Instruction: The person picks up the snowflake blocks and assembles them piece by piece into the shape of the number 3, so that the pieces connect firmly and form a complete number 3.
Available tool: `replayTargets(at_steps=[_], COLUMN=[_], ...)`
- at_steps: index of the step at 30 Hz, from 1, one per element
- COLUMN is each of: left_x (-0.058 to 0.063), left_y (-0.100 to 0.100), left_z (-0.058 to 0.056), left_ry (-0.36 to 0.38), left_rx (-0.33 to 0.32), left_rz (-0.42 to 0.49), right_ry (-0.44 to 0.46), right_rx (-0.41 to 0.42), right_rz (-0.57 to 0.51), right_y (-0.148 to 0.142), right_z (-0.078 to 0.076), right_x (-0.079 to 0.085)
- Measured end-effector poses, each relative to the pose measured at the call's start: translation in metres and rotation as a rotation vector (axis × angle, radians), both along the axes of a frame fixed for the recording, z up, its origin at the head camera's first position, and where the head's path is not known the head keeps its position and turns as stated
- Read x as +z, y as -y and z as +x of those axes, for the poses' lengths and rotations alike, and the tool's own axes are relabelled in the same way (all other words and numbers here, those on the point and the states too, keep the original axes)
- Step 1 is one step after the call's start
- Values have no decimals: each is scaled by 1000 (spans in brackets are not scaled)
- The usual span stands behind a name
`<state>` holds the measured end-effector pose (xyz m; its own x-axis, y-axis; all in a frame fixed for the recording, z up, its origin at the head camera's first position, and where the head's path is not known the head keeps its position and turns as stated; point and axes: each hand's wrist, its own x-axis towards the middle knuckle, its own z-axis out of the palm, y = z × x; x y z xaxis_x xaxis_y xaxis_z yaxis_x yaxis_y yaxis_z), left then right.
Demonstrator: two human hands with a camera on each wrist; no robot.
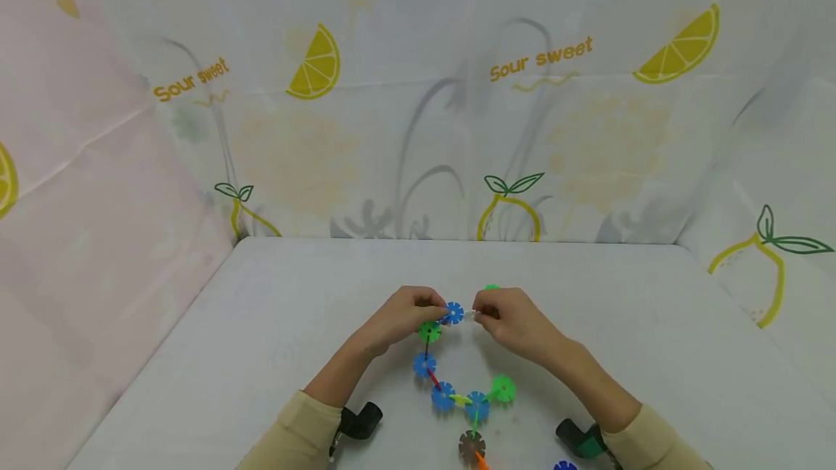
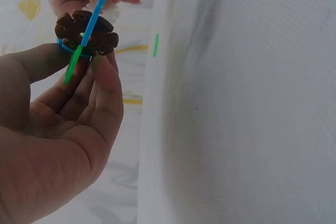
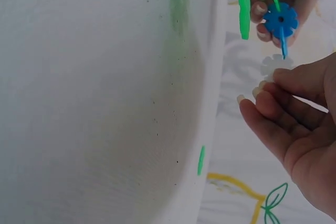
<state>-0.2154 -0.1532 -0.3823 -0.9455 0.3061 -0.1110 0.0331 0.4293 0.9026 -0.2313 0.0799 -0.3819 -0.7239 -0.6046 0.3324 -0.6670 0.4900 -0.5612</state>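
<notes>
My left hand (image 1: 405, 316) pinches the upper end of a chain of notched plastic discs, close to a blue disc (image 1: 453, 312). From there the chain curves down over the table through a green disc (image 1: 429, 331), more blue discs (image 1: 424, 365) and a brown disc (image 1: 472, 445). Between thumb and fingertips, my right hand (image 1: 516, 321) holds a whitish, see-through notched disc (image 3: 274, 64). It is right beside an edge-on blue disc (image 3: 284, 43) at the chain's end; whether the two touch I cannot tell.
A green disc (image 1: 493, 286) lies beyond my right hand. Another green disc (image 1: 503, 389) branches off the chain's right side. An orange piece (image 1: 482, 461) joins the brown one, and a blue disc (image 1: 565, 466) shows at the bottom edge. Lemon-printed cloth (image 1: 405, 129) hangs behind the white table (image 1: 294, 289).
</notes>
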Motion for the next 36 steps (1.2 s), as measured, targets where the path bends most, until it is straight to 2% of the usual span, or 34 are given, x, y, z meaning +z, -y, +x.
replayTargets(at_steps=[9,13,19,27,36], left_x=[1,2,0,-2,0], left_y=[-1,-2,-6,-9,-7], left_z=[0,0,1,4,3], left_ry=[-27,-52,-61,-68,-38], left_rx=[-14,1,28,40,57], left_rz=[6,15,36,45,44], right_ry=[-141,-204,-261,-291,-243], right_rx=[-23,-39,-45,-51,-55], right_rz=[31,56,35,60,4], right_y=[6,8,9,13,13], right_z=[5,8,11,11,8], right_x=[-1,-1,-1,-4,-5])
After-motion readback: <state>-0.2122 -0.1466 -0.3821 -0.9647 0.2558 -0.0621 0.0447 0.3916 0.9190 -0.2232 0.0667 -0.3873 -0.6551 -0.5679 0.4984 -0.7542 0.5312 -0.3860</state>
